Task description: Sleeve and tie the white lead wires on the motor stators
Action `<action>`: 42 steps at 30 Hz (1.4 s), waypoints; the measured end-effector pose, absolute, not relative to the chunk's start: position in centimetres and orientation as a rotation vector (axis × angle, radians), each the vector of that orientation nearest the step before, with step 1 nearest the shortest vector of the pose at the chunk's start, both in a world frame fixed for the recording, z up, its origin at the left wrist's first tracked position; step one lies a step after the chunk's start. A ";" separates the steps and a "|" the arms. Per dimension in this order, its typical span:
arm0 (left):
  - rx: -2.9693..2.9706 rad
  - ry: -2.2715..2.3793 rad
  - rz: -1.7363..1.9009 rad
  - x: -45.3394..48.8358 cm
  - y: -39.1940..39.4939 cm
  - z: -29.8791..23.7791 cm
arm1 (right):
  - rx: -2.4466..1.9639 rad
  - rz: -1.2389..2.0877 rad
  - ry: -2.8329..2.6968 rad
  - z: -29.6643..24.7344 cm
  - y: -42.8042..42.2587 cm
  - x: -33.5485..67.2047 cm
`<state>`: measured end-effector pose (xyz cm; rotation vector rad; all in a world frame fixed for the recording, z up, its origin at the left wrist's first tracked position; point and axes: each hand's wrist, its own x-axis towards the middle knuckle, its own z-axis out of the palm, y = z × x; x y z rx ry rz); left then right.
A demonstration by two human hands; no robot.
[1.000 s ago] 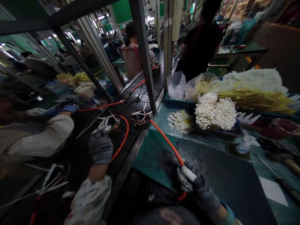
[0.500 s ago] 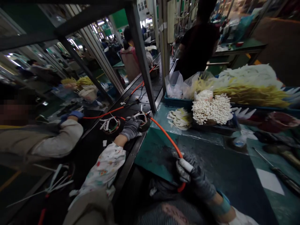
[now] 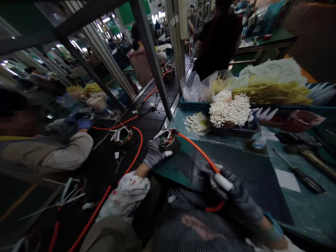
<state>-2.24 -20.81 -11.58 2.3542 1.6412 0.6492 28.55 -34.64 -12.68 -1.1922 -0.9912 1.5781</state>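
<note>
A stator (image 3: 172, 144), a round motor winding with white ties and coloured wires, sits at the left edge of the green worktop. My left hand (image 3: 154, 153), in a grey glove, grips its near left side. From the stator an orange cable (image 3: 195, 145) runs right to my right hand (image 3: 223, 182). That gloved hand is closed around the cable, with a white-tipped thumb across it. Below the hand the cable curves back under, its end hidden. A second stator (image 3: 123, 137) lies on the dark conveyor, left of my left hand.
Beyond the worktop (image 3: 244, 168) stand a bundle of white-tipped sticks (image 3: 229, 110) and a blue tray (image 3: 194, 106) of yellow strips. A screwdriver (image 3: 306, 178) lies right. A metal post (image 3: 152, 59) rises beside the conveyor. A co-worker's gloved hand (image 3: 84, 122) is at left.
My left hand has brought the stator right, from the conveyor to the worktop edge. My right hand has shifted slightly right with the cable. Another orange cable now shows looping along the conveyor.
</note>
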 end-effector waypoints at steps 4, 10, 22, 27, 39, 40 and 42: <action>2.596 1.509 0.363 3.0 -24.3 -12.7 | -1.504 0.968 -1.408 -13.3 -34.1 32.4; 2.905 1.111 0.210 9.0 -27.7 -14.1 | -1.426 -0.010 -1.933 -13.5 -31.9 33.3; 3.486 0.127 0.508 2.6 -22.3 -9.4 | -0.805 -0.305 -2.705 -10.7 -24.9 34.2; 3.324 0.101 0.074 4.4 -21.0 -9.2 | -0.896 -0.006 -2.714 -12.2 -24.2 34.8; 3.052 0.641 0.446 8.6 -25.2 -9.5 | -0.930 0.500 -2.185 -14.2 -27.1 35.3; 3.021 0.652 0.479 9.3 -25.7 -9.9 | -0.960 0.532 -2.120 -13.5 -27.7 35.4; 2.958 0.590 0.468 10.6 -26.0 -10.2 | -1.090 0.567 -1.863 -11.5 -29.4 36.0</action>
